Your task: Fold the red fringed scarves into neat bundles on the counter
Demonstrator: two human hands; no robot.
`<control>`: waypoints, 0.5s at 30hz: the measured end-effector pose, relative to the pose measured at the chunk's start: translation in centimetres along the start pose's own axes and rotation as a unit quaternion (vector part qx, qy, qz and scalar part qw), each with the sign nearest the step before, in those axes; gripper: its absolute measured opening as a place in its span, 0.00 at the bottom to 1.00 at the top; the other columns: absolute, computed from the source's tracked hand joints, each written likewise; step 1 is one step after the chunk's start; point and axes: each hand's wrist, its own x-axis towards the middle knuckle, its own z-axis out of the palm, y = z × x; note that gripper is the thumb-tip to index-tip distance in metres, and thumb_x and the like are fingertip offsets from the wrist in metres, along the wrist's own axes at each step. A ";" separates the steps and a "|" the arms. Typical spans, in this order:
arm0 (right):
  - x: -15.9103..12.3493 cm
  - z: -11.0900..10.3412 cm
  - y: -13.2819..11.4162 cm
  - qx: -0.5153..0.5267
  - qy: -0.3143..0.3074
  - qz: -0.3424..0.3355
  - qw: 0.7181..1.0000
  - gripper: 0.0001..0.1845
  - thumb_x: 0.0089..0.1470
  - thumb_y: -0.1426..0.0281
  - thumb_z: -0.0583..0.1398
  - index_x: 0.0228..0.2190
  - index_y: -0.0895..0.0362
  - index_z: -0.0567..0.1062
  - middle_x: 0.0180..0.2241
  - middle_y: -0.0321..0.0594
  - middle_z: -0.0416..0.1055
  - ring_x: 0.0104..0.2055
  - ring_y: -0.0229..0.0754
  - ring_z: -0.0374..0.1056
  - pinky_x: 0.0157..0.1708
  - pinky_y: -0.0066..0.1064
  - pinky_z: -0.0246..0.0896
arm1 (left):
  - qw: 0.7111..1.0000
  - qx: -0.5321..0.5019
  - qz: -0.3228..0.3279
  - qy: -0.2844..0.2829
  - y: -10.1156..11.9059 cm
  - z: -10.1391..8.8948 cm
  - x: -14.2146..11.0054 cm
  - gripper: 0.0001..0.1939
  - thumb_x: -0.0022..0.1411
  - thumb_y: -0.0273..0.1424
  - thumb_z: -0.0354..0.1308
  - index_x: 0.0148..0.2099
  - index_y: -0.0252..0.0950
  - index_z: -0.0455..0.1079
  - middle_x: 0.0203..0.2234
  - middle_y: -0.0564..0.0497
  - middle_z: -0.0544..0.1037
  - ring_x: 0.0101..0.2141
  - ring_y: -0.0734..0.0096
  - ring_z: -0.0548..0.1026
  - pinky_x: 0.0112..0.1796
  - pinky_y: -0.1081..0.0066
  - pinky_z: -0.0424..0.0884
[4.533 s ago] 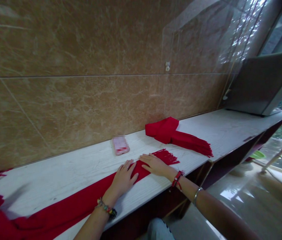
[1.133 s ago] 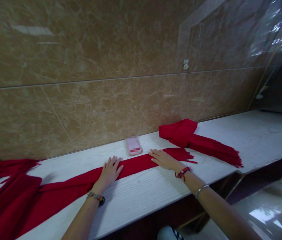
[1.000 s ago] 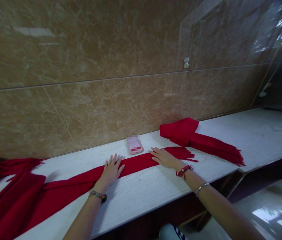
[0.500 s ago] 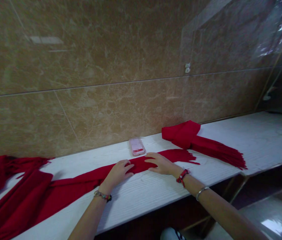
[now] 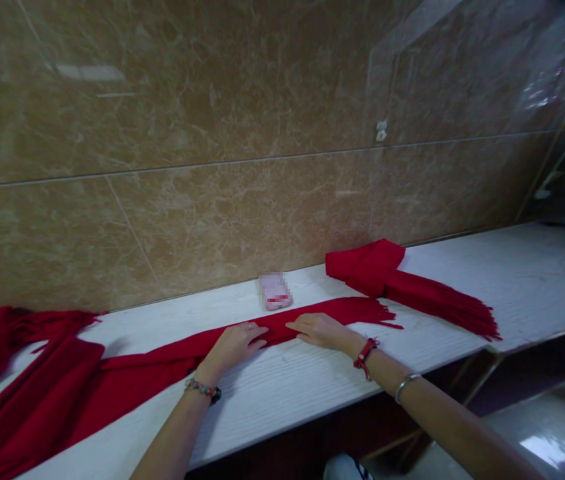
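Observation:
A long red scarf [image 5: 276,327] lies along the white counter, folded into a narrow strip in the middle. Its fringed end points right, and its wider, looser part spreads out at the left. On the strip rests my left hand [image 5: 229,345], fingers laid flat and thumb apart. My right hand [image 5: 323,331] lies on the same strip nearer the fringe, its fingers stretched out toward the left hand. Neither hand grips the cloth. A second red scarf [image 5: 372,267], folded over with its fringe toward the right, lies behind and to the right of my right hand.
The white counter [image 5: 262,393] runs along a brown marble-patterned wall [image 5: 242,227]. A phone in a pink case [image 5: 275,292] lies just behind the strip. More red cloth with fringe [image 5: 7,340] is bunched at the far left. Dark shelf openings [image 5: 352,427] are below the counter's front edge.
My right hand has moved slightly toward the front edge, its fingers closer together and flatter on the scarf. My left hand has barely moved. The view has shifted a little.

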 end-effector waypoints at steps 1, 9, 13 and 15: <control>0.0 -0.1 -0.1 -0.004 -0.003 0.004 1.000 0.19 0.55 0.71 0.51 0.49 0.58 0.65 0.41 0.46 0.70 0.42 0.41 0.66 0.40 0.33 0.62 | 1.000 -0.004 0.003 -0.004 0.1 -0.1 0.0 0.19 0.60 0.38 0.48 0.52 0.38 0.64 0.41 0.48 0.73 0.40 0.68 0.71 0.42 0.70 0.66; 0.0 -0.4 -0.3 0.022 0.003 0.043 0.999 0.20 0.53 0.69 0.54 0.48 0.58 0.65 0.40 0.46 0.71 0.41 0.42 0.66 0.41 0.34 0.61 | 0.999 -0.012 0.032 -0.014 0.5 0.0 0.6 0.16 0.61 0.28 0.45 0.50 0.39 0.65 0.41 0.49 0.74 0.41 0.69 0.71 0.43 0.71 0.65; -0.1 -0.5 -0.4 0.025 0.009 0.009 1.000 0.17 0.52 0.69 0.56 0.45 0.57 0.68 0.40 0.44 0.71 0.43 0.41 0.65 0.43 0.34 0.59 | 1.000 -0.017 0.007 -0.004 0.1 0.5 0.5 0.17 0.62 0.29 0.44 0.51 0.39 0.64 0.41 0.49 0.74 0.40 0.69 0.72 0.43 0.70 0.66; 0.0 -0.3 -0.3 0.015 0.013 0.007 1.000 0.18 0.52 0.68 0.55 0.46 0.57 0.67 0.39 0.44 0.71 0.42 0.42 0.66 0.42 0.34 0.60 | 1.000 -0.016 -0.001 -0.006 -0.2 0.6 0.5 0.17 0.62 0.28 0.44 0.52 0.39 0.63 0.42 0.49 0.74 0.40 0.69 0.72 0.42 0.70 0.66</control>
